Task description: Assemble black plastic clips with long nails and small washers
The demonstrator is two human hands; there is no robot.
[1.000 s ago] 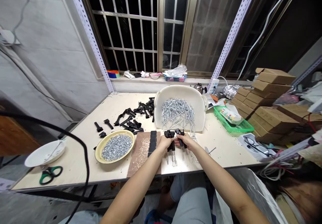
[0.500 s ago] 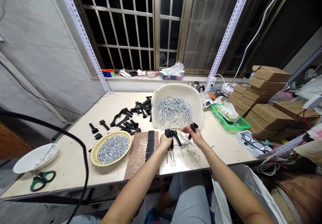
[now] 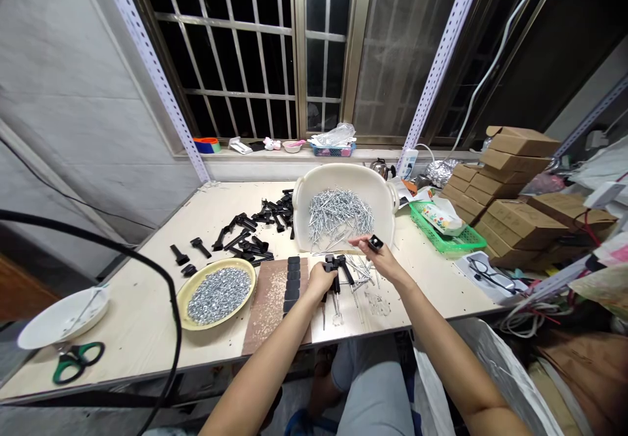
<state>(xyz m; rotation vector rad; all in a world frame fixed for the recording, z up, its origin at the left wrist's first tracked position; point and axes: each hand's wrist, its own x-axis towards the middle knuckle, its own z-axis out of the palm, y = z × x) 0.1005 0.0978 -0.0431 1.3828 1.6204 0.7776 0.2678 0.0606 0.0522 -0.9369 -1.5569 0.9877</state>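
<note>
My left hand [image 3: 320,280] is closed around a black plastic part [image 3: 336,283], beside similar black parts with thin metal pins pointing toward the table's front edge. My right hand [image 3: 383,261] grips another black plastic piece [image 3: 375,243], its end turned up to show a hollow with a bright spot inside. Its fingers reach left, over the near rim of a cream basin [image 3: 304,191]. Inside the basin lies a heap of long metal pins [image 3: 341,214]. More loose pins [image 3: 363,270] lie between my hands on the table.
A brown board [image 3: 267,299] carries a column of black caps [image 3: 293,285]. Left of it stands a yellow bowl [image 3: 182,299] of small metal pieces. Black parts [image 3: 240,233] lie scattered behind. Green-handled scissors [image 3: 78,361], a green basket [image 3: 449,242] and cardboard boxes [image 3: 524,223] flank the area.
My right hand has tilted its black piece so that the hollow end faces up, and its fingers have straightened leftward. The left hand stays almost in place. The view has shifted slightly.
</note>
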